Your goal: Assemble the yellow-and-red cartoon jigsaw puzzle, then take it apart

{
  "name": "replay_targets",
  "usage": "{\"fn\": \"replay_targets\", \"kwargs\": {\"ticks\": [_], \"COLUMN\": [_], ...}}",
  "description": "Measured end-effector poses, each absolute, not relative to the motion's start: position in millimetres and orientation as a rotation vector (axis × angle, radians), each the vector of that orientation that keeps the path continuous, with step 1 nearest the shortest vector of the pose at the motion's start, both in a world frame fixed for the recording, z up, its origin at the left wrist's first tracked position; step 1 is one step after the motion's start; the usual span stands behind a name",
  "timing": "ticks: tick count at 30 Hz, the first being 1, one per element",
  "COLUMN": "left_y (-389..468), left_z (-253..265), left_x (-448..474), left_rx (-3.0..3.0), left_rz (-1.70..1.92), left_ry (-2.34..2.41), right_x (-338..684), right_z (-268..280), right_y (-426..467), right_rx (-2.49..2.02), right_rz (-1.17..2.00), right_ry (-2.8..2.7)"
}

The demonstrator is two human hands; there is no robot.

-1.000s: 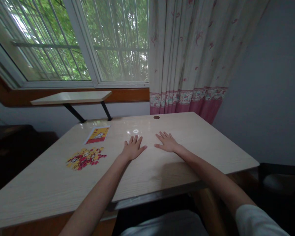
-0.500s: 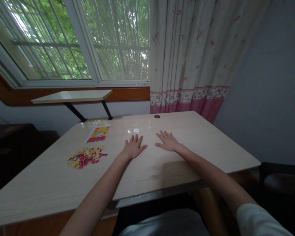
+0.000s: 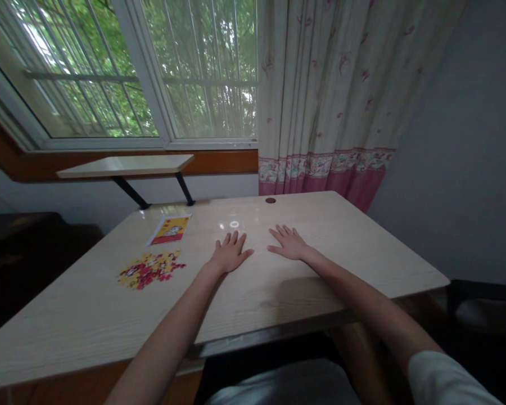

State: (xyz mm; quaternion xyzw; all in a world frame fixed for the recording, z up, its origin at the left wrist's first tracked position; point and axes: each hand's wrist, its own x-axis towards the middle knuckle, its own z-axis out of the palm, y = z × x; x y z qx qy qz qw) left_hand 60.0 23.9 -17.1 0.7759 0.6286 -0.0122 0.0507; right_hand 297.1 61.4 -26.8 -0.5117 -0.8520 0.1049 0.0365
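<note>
The left hand [image 3: 229,257] lies palm down on the pale wood-grain bench [image 3: 253,304], released, fingers spread. The right hand [image 3: 290,246] rests likewise to its right, released, apart from the left. Left of the left hand, a loose spread of small red, yellow and white jigsaw-like pieces [image 3: 149,271] lies on the bench. Just beyond, on the far side, lies a rectangular white-bordered yellow-and-red printed sheet [image 3: 177,229] bearing a pale figure; its small red markings are too small to read.
</note>
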Motion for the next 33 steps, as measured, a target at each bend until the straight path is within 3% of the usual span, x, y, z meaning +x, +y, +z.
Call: {"fn": "replay_targets", "kwargs": {"ticks": [33], "left_y": [21.7], "left_z": [-14.5], "left_x": [60.4], "left_rx": [2.342], "left_rz": [-0.06], "left_ry": [1.91], "right_x": [296.0], "right_z": [-20.6], "right_y": [57.9], "right_rx": [-1.59], "right_rz": [0.327], "right_ry": [-2.631]}}
